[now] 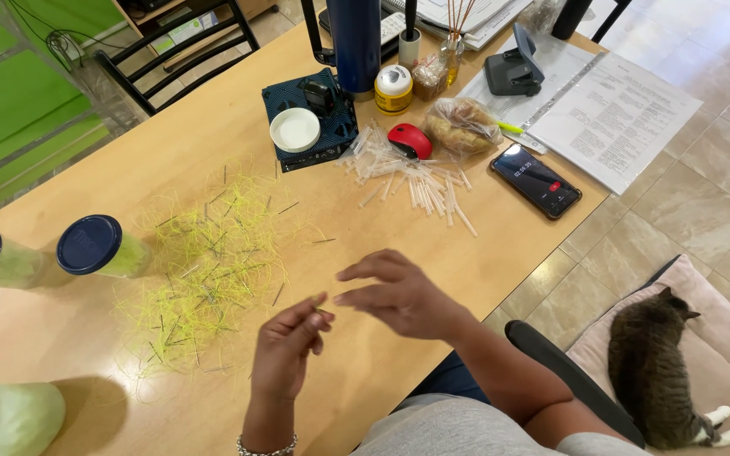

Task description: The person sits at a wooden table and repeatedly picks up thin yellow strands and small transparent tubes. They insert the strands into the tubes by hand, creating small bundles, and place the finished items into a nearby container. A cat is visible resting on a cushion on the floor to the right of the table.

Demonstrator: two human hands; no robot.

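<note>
Smooth, matt wooden table carries fine yellow-green thread, white plastic tubes and a glossy-screened phone

Thin yellow-green threads lie tangled and loose across my desk, short dark pieces scattered among them, just beside my left hand.

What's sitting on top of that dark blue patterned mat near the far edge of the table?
On the dark blue patterned mat sit a round white lid and a small black object. Whatever lies beneath them is covered.

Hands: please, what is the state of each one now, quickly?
Left hand: fingers pinched together, seemingly on a thin yellow-green thread; too fine to confirm.
Right hand: open, fingers extended, holding nothing visible.
</note>
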